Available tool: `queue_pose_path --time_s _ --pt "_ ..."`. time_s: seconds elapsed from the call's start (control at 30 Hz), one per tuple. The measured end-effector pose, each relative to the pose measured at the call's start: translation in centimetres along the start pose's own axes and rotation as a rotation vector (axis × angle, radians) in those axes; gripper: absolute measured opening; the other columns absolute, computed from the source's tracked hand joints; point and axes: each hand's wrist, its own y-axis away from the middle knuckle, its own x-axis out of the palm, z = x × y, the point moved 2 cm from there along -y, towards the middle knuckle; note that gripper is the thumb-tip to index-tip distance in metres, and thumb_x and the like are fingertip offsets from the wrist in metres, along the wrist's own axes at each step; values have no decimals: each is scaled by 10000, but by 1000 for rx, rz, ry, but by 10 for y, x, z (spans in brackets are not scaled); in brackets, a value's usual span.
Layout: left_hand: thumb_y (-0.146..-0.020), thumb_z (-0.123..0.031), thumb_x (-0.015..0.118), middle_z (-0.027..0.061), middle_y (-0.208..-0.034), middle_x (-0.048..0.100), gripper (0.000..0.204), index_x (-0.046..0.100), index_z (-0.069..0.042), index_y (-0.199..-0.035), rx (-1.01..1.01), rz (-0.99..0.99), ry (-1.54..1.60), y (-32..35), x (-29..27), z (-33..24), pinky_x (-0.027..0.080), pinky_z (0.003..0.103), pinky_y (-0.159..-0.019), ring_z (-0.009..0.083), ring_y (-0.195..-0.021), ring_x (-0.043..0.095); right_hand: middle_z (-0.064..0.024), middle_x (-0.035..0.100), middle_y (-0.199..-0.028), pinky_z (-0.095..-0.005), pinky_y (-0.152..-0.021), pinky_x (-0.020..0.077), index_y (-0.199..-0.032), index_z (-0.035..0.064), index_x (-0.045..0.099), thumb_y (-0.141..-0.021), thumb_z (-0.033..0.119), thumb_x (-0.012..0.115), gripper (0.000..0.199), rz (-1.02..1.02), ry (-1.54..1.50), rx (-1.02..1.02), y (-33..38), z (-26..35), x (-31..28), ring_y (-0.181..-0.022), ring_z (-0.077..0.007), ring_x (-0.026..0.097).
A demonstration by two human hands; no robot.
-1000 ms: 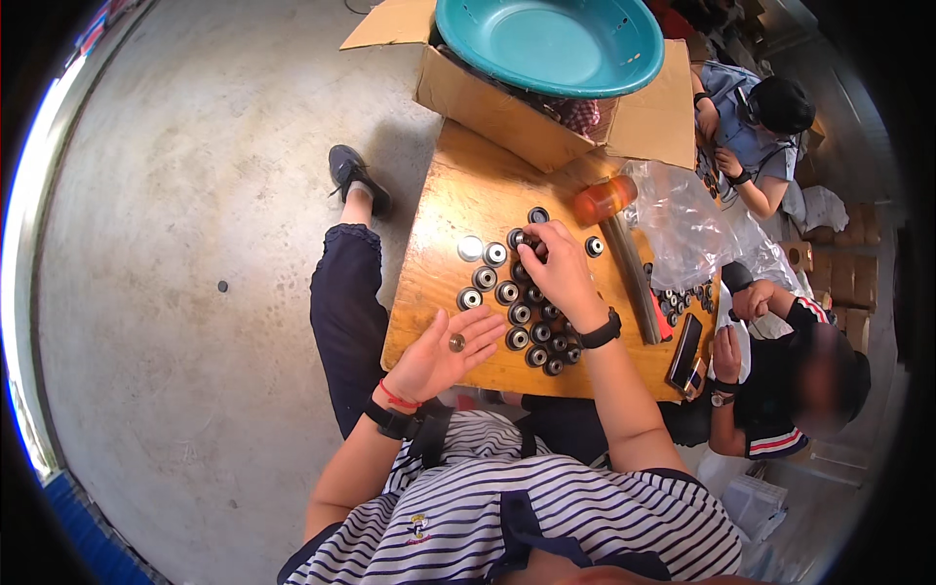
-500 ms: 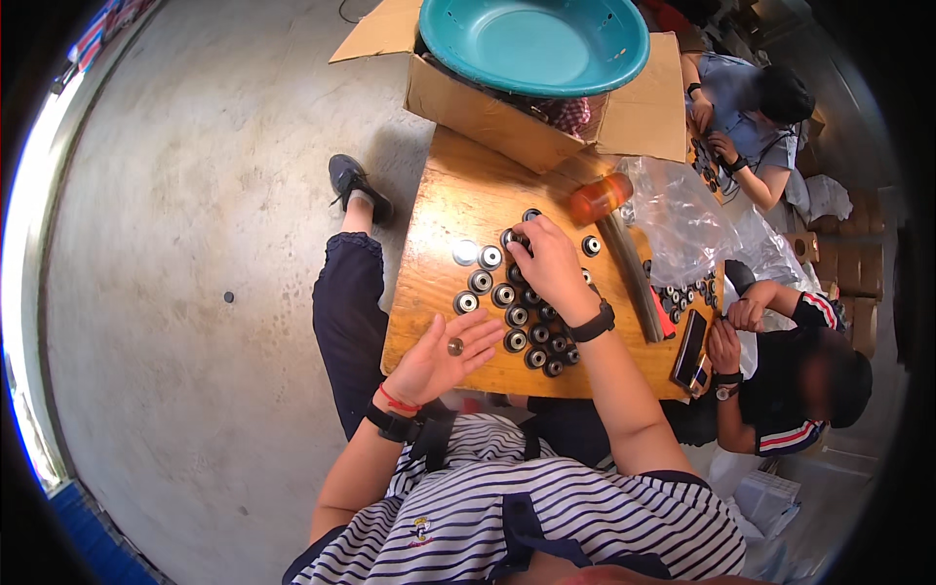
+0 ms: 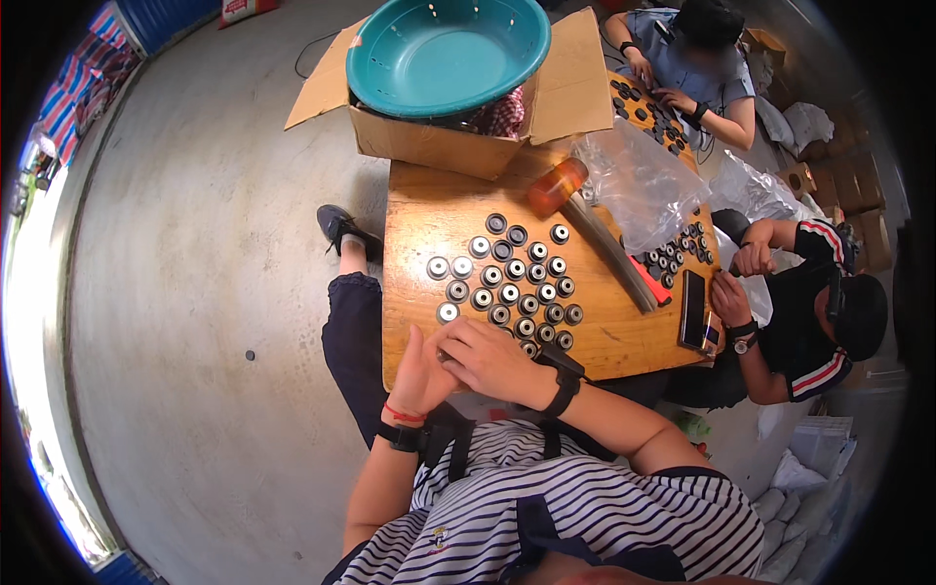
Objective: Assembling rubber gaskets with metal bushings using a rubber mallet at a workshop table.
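Observation:
Near the table's front left corner, my left hand (image 3: 421, 378) is turned palm inward, thumb stretched up and apart; its other fingers are mostly hidden behind my right hand. My right hand (image 3: 487, 363) reaches across it, fingertips pinched together against the left palm. Something small and dark shows at those fingertips, too little to name. Just beyond both hands stand many round black parts with silver centres (image 3: 510, 293), spaced loosely on the wooden table (image 3: 419, 214). A few all-black rings (image 3: 496, 224) lie at their far side.
A mallet with an amber head (image 3: 559, 187) lies right of the parts, by a clear plastic bag (image 3: 643, 185). Behind, a cardboard box (image 3: 429, 146) carries a teal basin (image 3: 448, 63). A phone (image 3: 693, 310) lies near the right edge. Two co-workers (image 3: 829, 312) sit at the right.
My right hand has left the round parts and come back to my left palm, where a small round metal piece lay in view. The whole view has shifted slightly.

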Motion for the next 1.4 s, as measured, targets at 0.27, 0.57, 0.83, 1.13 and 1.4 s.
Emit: queue_pose_path --time_s 0.27,0.57,0.83,1.13,1.4 --pt "-970 -608 249 255 -1481 287 775 224 -15 -1468 -37 -4 50 -3 4 1 271 509 -1127 369 -1384 300 -167 607 -898 -402 -762 496 -969 -9 609 -817 136 648 214 -197 -71 533 -20 -82 -66 -837 -328 616" --pt "-978 -596 228 243 -1439 377 725 315 -46 -1443 -46 -31 30 2 1 0 282 533 -1116 373 -1352 353 -184 605 -870 -432 -749 493 -882 -6 597 -761 109 671 183 -76 113 455 -30 -122 -52 -834 -367 610" --pt "-970 -608 246 254 -1445 366 731 291 -59 -1452 -34 0 -52 -4 8 -1 268 561 -1116 380 -1355 350 -169 609 -866 -438 -728 482 -876 4 600 -768 136 688 192 -34 164 547 -35 -121 -62 -812 -366 609" --pt "-956 -619 310 226 -1390 461 720 397 -59 -1399 -35 -24 -100 -5 -2 1 282 561 -1108 357 -1301 438 -114 613 -863 -355 -640 485 -1014 40 646 -861 213 658 231 -494 45 455 10 -86 -97 -721 -244 613" --pt "-964 -604 297 215 -1394 462 708 402 -57 -1401 -49 0 29 1 -5 -3 241 571 -1126 358 -1319 413 -132 638 -744 -344 -582 482 -911 -1 628 -857 80 583 107 -1131 -13 737 111 -185 -209 -588 -271 596"
